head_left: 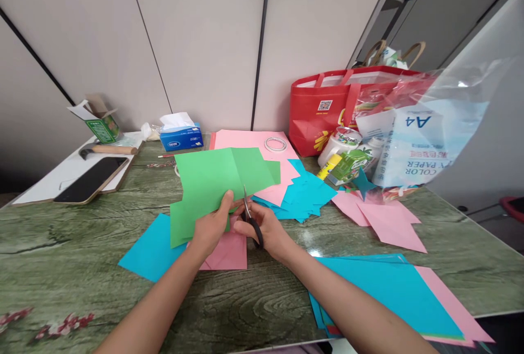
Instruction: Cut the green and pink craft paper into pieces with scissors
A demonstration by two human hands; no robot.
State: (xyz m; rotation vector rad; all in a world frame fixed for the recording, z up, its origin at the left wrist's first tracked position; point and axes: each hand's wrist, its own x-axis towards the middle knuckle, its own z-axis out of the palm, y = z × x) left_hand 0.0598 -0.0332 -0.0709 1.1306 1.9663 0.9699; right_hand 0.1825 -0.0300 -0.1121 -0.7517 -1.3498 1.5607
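A creased sheet of green paper (208,171) is held above the table, its lower edge pinched by my left hand (215,223) with the thumb on top. My right hand (262,226) grips black-handled scissors (256,233), and their blades point away from me at the edge of the green paper. Another green piece (180,223) lies under the held sheet on the left. Beneath my hands are pink paper (229,250) and a blue sheet (151,247). Just beyond my right hand is a heap of blue paper pieces (303,193).
Blue and pink sheets (385,288) lie at the front right. Behind them are pink pieces (393,223), a yellow glue stick (329,167), a clear paper bag (434,141) and a red bag (311,119). A tissue box (181,137), phone (92,179) and hammer (108,149) are at left.
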